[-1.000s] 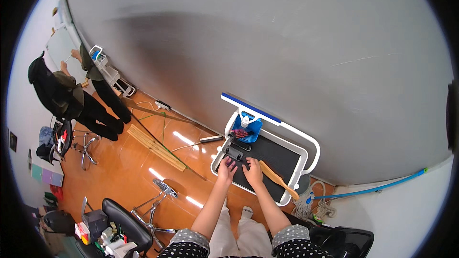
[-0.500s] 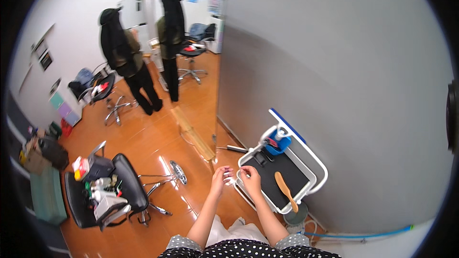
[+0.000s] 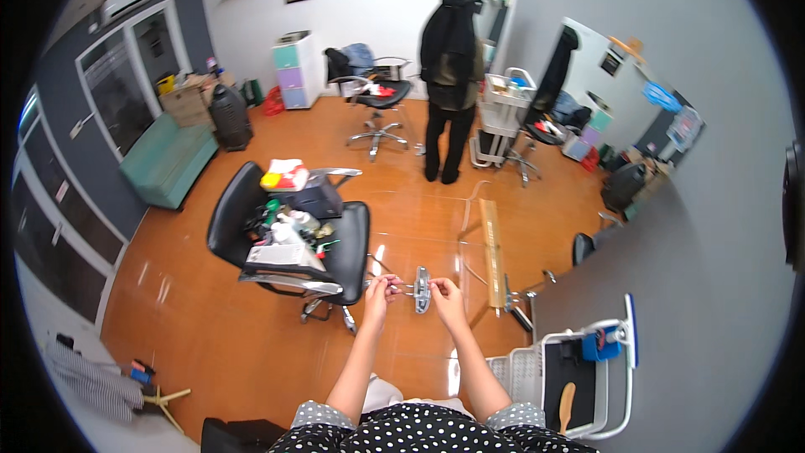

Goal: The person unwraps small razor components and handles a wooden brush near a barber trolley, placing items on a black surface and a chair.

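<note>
Both of my hands are raised in front of me at about the same height, a short way apart. My left hand (image 3: 380, 294) has curled fingers, thumb and fingertips drawn together. The fingertips of my right hand (image 3: 447, 295) are pinched toward the left hand. Anything in either pinch is too small to make out. Behind the gap between them shows the metal footrest (image 3: 422, 290) of the black salon chair (image 3: 345, 239); I see no contact with it. Bottles and boxes crowd the chair's seat.
A white trolley (image 3: 549, 386) with a wooden-handled brush (image 3: 567, 407) and a blue cup (image 3: 600, 344) stands at right. A wooden ledge (image 3: 492, 256) fronts the wall mirror (image 3: 616, 75). A person in black (image 3: 453, 75) stands farther off. A green sofa (image 3: 172, 159) is at left.
My view has swung left, so the chair, trolley and person sit farther right in the picture. My hands stay raised; the left fingers look more drawn together.
</note>
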The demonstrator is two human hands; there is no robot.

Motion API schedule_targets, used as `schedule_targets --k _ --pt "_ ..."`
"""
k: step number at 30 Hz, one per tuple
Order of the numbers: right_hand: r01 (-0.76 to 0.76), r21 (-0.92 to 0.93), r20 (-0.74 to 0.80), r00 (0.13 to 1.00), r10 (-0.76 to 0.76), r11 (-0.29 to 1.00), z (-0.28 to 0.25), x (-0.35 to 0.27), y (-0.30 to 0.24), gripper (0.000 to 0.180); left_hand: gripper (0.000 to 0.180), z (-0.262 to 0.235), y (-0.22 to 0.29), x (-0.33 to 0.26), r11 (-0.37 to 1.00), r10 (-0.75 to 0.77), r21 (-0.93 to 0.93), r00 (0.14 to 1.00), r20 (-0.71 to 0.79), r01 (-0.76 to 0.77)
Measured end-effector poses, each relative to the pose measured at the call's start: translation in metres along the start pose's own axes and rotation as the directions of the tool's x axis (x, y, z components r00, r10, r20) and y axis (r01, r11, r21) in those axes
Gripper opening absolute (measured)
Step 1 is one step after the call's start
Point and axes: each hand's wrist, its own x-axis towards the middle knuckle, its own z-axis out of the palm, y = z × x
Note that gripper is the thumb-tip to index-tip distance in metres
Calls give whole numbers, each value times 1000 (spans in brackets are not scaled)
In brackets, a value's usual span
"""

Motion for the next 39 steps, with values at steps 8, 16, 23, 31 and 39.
schedule_targets --k 8,16,23,31,39 --pt "-23 145 292 956 -21 989 155 40 -16 15 25 -139 63 20 997 74 13 973 -217 -73" --pt "-95 160 421 907 19 983 234 87 -17 16 23 -201 76 50 997 58 -17 926 -372 -69" --pt "-155 74 499 861 98 985 282 160 14 17 24 -218 61 110 996 -11 -88 883 -469 -34" --pt "-168 -25 624 767 147 985 329 266 86 15 23 -212 26 226 981 -135 -189 828 -545 36" --pt "-54 -241 684 699 209 969 377 336 202 13 19 -233 -75 340 977 -206 -179 728 -654 115"
